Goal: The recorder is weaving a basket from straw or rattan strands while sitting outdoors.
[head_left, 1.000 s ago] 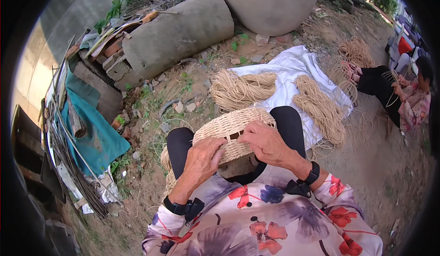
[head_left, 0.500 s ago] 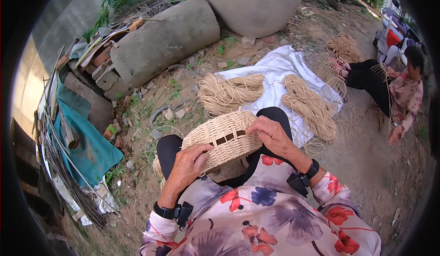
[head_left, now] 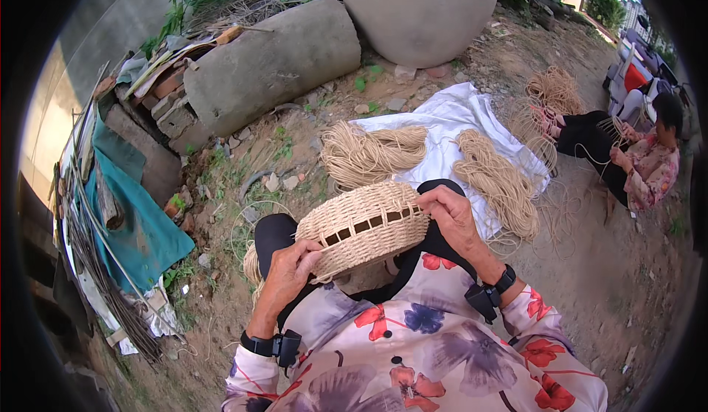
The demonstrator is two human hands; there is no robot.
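A pale woven straw basket [head_left: 350, 209] rests across my lap between my knees, tipped so its side faces up. A row of several dark rectangular gaps, split by short upright strands, runs along that side. My left hand [head_left: 293, 270] is closed on its left end, thumb and fingers at the edge of the gap row. At the right end my right hand [head_left: 453, 219] pinches the weave near the last gap. The undersides of both hands and the basket's lower part are hidden. A thin loose strand curves out left of the basket.
Bundles of tan cord [head_left: 372, 154] and another bundle [head_left: 498, 180] lie on a white sheet [head_left: 450, 113] ahead. At the right a seated person [head_left: 649, 161] handles cord. Left are a teal cloth [head_left: 140, 228], sticks and a concrete cylinder [head_left: 273, 62].
Both hands have moved apart toward the basket's ends, uncovering more of the gap row. The person at the right has raised a lowered hand toward the cord.
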